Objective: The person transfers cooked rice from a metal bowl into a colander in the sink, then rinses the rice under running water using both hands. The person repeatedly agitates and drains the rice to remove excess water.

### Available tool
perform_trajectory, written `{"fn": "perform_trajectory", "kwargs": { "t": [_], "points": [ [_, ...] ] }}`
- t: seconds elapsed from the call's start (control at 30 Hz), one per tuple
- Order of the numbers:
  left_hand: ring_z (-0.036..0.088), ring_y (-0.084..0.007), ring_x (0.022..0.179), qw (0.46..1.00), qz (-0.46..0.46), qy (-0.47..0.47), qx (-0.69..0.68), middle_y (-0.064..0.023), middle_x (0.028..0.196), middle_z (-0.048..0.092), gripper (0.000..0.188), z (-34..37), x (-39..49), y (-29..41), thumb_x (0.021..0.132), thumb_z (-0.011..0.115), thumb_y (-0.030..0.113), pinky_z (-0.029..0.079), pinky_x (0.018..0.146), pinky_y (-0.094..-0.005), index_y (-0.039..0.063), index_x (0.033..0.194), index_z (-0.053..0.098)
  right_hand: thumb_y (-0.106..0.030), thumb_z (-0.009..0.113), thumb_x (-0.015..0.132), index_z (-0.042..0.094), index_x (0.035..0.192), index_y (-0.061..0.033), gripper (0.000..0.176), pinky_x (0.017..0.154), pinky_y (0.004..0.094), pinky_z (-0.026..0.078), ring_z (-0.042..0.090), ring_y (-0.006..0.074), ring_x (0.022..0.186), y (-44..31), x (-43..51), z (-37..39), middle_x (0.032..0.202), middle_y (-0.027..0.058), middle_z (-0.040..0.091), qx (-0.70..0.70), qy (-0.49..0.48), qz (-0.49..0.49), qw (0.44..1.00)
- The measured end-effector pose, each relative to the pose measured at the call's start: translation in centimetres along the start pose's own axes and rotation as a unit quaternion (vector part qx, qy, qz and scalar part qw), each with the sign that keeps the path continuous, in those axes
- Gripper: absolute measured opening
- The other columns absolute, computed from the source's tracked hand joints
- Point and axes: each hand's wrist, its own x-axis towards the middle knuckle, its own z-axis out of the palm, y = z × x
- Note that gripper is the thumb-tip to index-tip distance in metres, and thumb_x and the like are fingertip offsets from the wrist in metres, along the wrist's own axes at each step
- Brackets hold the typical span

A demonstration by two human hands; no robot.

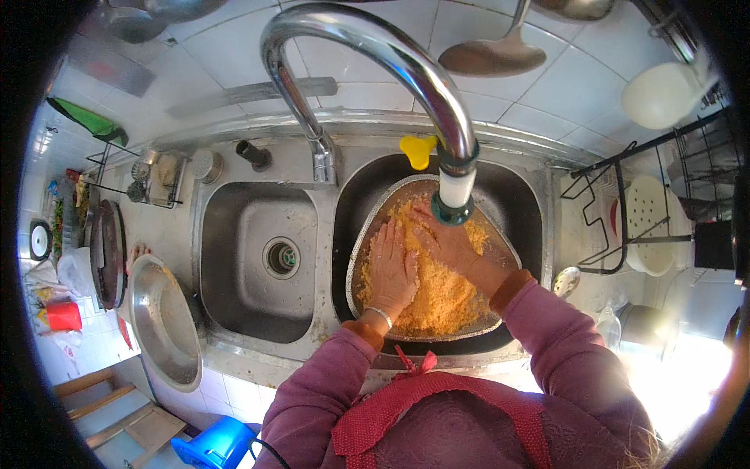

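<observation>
My left hand (394,267) lies flat on a mound of orange-yellow crumbly food (439,299), palm down with its fingers extended. Beside it, my right hand (448,246) rests on the same crumbs with fingers spread, partly hidden by the faucet nozzle (454,196). Neither hand grasps an object. The crumbs are heaped in a wide metal mesh sieve (350,281), which sits tilted in the right sink basin (518,205). Some crumbs stick to my fingers. Whether water is running cannot be seen.
A chrome gooseneck faucet (375,26) arches over the sieve, with a yellow tap lever (418,152). Left are the other sink basin (234,258) and a tilted metal bowl (164,328); apparent fingertips (137,251) show at its rim. A black wire rack (624,217) stands right.
</observation>
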Motion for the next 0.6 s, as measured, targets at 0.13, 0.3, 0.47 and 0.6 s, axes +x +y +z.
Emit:
{"fn": "perform_trajectory", "kwargs": {
  "t": [0.13, 0.3, 0.47, 0.6],
  "points": [
    [0.034, -0.0437, 0.138, 0.999, -0.005, -0.015, -0.044, -0.0253, 0.147, 0.039, 0.054, 0.3, -0.2, 0.0, 0.095, 0.047, 0.020, 0.022, 0.117, -0.0509, -0.007, 0.141, 0.040, -0.021, 0.051, 0.100, 0.056, 0.130, -0.0066, 0.034, 0.108, 0.0432, 0.037, 0.050, 0.0329, 0.125, -0.6, -0.6, 0.8, 0.133, 0.0146, 0.055, 0.094, 0.009, 0.057, 0.994],
    [0.036, -0.0441, 0.135, 0.997, 0.026, -0.004, -0.074, -0.0257, 0.145, 0.041, 0.054, -0.2, 0.4, 0.3, 0.094, 0.047, 0.019, 0.023, 0.116, -0.0509, -0.008, 0.140, 0.041, -0.017, 0.046, 0.101, 0.055, 0.129, -0.0053, 0.031, 0.107, 0.0416, 0.038, 0.052, 0.0312, 0.124, -1.0, -1.0, 1.5, 0.129, 0.0146, 0.057, 0.241, 0.055, 0.099, 0.964],
    [0.037, -0.0434, 0.135, 0.999, 0.017, -0.011, -0.037, -0.0263, 0.145, 0.041, 0.054, 0.3, 0.0, -0.1, 0.095, 0.048, 0.021, 0.024, 0.116, -0.0506, -0.008, 0.141, 0.041, -0.018, 0.051, 0.096, 0.058, 0.128, -0.0035, 0.036, 0.108, 0.0438, 0.037, 0.050, 0.0366, 0.125, 1.3, -1.1, 2.2, 0.131, 0.0155, 0.058, -0.018, 0.042, 0.006, 0.999],
    [0.036, -0.0433, 0.136, 0.997, 0.025, -0.017, -0.073, -0.0284, 0.145, 0.039, 0.053, 0.3, 0.7, -0.7, 0.098, 0.046, 0.021, 0.024, 0.116, -0.0502, -0.008, 0.141, 0.039, -0.027, 0.053, 0.096, 0.055, 0.134, -0.0036, 0.045, 0.112, 0.0482, 0.033, 0.045, 0.0376, 0.132, 0.6, -1.1, 0.2, 0.141, 0.0184, 0.051, 0.024, 0.045, 0.006, 0.999]
  ]
}}
